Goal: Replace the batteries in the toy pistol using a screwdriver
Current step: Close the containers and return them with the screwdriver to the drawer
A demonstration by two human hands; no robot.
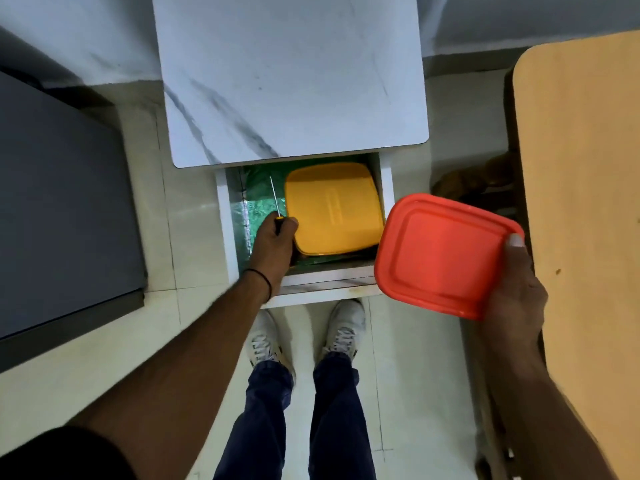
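Observation:
My left hand [275,242] is inside an open white drawer [329,282] and grips a screwdriver [275,199] by its handle, the thin metal shaft pointing away from me. Right beside that hand lies a yellow-lidded container [334,211] on green lining. My right hand [516,289] holds a red-lidded container [440,254] by its right edge, thumb on top, lifted to the right of the drawer. No toy pistol or batteries are in view.
The drawer belongs to a white marble-patterned cabinet [291,81]. A dark grey surface [59,209] lies to the left, a light wooden table [588,202] to the right. My legs and white shoes [304,337] stand on pale floor tiles just before the drawer.

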